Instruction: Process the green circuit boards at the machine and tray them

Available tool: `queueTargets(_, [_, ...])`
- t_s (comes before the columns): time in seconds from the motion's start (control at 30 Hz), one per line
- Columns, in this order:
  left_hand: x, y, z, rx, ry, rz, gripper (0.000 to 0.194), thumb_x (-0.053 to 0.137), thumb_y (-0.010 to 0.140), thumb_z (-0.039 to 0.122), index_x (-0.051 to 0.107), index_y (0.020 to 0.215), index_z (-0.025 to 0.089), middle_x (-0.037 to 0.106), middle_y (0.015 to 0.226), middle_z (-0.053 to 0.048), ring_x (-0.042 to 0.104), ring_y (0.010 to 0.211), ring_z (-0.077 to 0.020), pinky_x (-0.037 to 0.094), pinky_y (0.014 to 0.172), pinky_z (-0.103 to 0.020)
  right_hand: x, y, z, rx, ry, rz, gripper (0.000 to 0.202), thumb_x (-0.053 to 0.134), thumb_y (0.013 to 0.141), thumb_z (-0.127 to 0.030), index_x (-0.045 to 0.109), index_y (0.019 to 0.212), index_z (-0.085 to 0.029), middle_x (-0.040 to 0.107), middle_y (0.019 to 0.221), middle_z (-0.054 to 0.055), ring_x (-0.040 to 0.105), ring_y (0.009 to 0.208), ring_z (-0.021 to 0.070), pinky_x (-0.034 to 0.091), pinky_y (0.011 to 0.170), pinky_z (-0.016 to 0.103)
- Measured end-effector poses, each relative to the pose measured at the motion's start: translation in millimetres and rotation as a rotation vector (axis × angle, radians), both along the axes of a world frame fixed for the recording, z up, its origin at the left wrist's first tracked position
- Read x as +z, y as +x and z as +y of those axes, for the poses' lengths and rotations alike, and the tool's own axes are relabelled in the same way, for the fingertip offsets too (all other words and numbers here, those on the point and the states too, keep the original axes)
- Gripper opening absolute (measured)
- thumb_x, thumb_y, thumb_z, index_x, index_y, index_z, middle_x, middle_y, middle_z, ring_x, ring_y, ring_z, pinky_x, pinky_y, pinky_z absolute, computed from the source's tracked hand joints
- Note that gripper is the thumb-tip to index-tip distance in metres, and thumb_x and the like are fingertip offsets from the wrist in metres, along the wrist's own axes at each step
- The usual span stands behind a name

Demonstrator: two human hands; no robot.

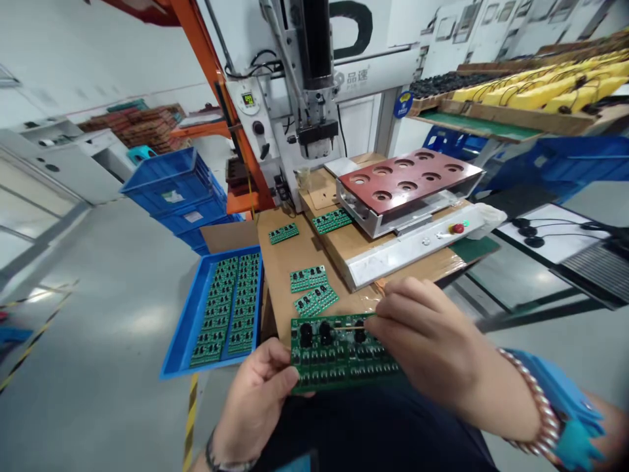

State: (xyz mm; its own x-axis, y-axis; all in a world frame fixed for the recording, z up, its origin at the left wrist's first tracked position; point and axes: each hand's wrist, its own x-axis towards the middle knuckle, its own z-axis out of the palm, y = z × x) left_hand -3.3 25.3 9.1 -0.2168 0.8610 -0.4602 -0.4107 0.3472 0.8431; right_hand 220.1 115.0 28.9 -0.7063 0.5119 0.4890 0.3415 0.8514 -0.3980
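One green circuit board [339, 360] between a left hand [260, 400] and a right hand [427, 334]

At left, a blue tray [177, 331] on the far side of the left hand holds small green boards [216, 314] laid in two columns. To its right, the left hand is narrowed to a grip on the circuit board, its thumb over the near left corner and its other fingers curled in; a fingertip shows beneath the near edge. A dark band [211, 452] circles that wrist.

The circuit board stretches rightward from the left thumb to the right hand, whose fingers cover its far right corner. It is held above dark clothing at the near end of a brown workbench [278, 265]. Just beyond it, two loose boards [308, 278] lie close together on the bench.

Above the circuit board's face, a thin stick [350, 328] runs leftward from the right hand to the second black component [325, 333] from the left; whether the tip touches cannot be told. The right hand is drawn together, fingers bent, pinching the stick's right end. A beaded bracelet [538, 400] rings its wrist. Beyond that hand, on the far side of the bench, stands a red plate [395, 181] with eight round holes.
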Motion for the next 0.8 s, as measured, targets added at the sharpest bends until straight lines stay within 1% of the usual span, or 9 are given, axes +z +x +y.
queueTargets(0.13, [0.7,-0.1,-0.1,0.017,-0.033,0.026,0.034,0.084,0.048,0.025,0.054,0.06,0.017,0.056,0.051,0.003,0.054,0.046,-0.0126,0.047,0.046,-0.025,-0.8,-1.1,0.1,0.006,-0.01,-0.002,0.018,0.038,0.089,-0.011,0.056,0.087,-0.013,0.048,0.076,0.004,0.036,0.075,0.0156,0.034,0.069,0.035])
queueTargets(0.33, [-4.4,-2.1,-2.3,-0.007,-0.011,-0.016,0.03,0.083,0.052,0.023,0.056,0.063,0.017,0.059,0.053,0.002,0.056,0.047,-0.0131,0.048,0.048,-0.025,2.1,-1.5,0.1,0.002,-0.02,-0.003,0.02,0.038,0.088,-0.009,0.055,0.08,-0.012,0.048,0.075,0.004,0.035,0.074,0.0154,0.033,0.067,0.034])
queueTargets(0.47, [-3.7,-1.4,-0.6,-0.005,-0.013,-0.021,0.031,0.083,0.051,0.023,0.055,0.061,0.017,0.058,0.052,0.003,0.055,0.046,-0.0124,0.048,0.047,-0.025,1.1,-1.4,-0.5,0.0,-0.008,0.019,0.019,0.039,0.088,-0.008,0.056,0.082,-0.012,0.049,0.076,0.005,0.036,0.074,0.0154,0.033,0.066,0.034])
queueTargets(0.63, [-2.6,-1.6,-0.3,0.024,-0.014,-0.018,0.03,0.084,0.051,0.023,0.057,0.062,0.017,0.058,0.052,0.003,0.054,0.047,-0.012,0.047,0.045,-0.023,-2.7,-1.5,-2.0,0.01,-0.023,-0.011,0.018,0.04,0.087,-0.008,0.057,0.089,-0.012,0.049,0.077,0.005,0.036,0.075,0.0157,0.034,0.068,0.035])
queueTargets(0.8, [-3.6,-4.0,-0.7,0.002,0.011,-0.026,0.026,0.082,0.054,0.023,0.058,0.062,0.017,0.058,0.052,0.002,0.055,0.048,-0.0124,0.048,0.047,-0.024,2.6,1.6,-2.3,0.02,-0.059,0.049,0.016,0.043,0.085,-0.005,0.058,0.087,-0.012,0.049,0.076,0.004,0.037,0.075,0.015,0.034,0.068,0.034])
